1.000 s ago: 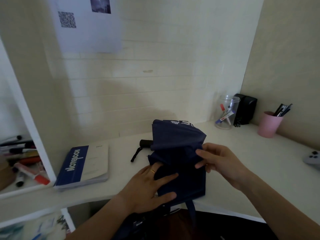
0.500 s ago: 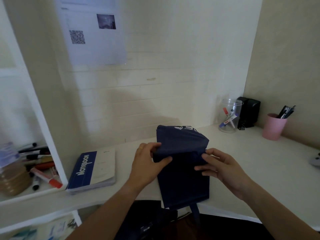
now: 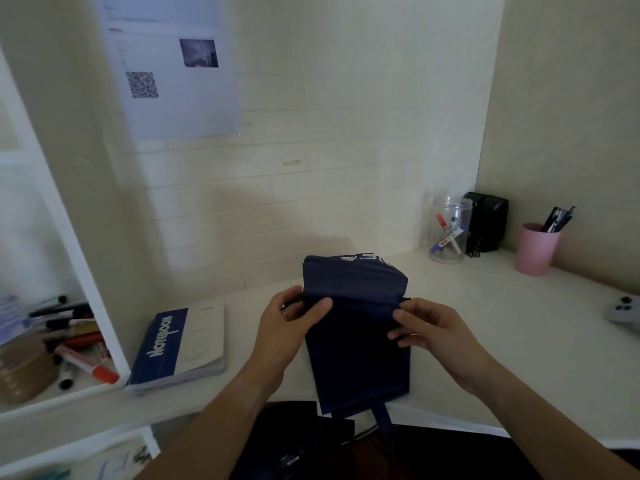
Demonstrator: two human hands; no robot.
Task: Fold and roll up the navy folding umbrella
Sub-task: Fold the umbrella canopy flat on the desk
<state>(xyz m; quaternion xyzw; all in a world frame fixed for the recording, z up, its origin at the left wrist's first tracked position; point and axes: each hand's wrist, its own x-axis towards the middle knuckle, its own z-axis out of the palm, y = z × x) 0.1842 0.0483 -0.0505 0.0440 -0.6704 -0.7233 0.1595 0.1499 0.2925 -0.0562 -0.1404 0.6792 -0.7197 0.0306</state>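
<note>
While both hands pinched the fold line of the umbrella [image 3: 356,334], the step in hand looked to be laying one panel of navy cloth flat over the next before any rolling began. To do it well, I judged, the crease wanted to be kept straight from one side to the other, the cloth pulled taut between the two grips, and the loose strap [image 3: 382,424] hanging off the near edge kept clear of the fold so it would be free to wrap round at the end. Slack cloth of that sort bunches readily; an even pull would serve better than a hard one.

The umbrella lay on the white surface [image 3: 502,323], its near end overhanging the front edge, with the far part raised in a soft hump. The left hand [image 3: 287,327] stood at the cloth's left edge, thumb on top and the fingers [image 3: 320,306] closed on the fold. The right hand [image 3: 429,327] came in from the other side, palm down, its fingers curled nearly shut, nipping the right end of the same fold between thumb and forefinger. Both forearms reached in from below, wrists a little bent inward. A notebook [image 3: 176,344] lay just left of the work, apart from it.
</note>
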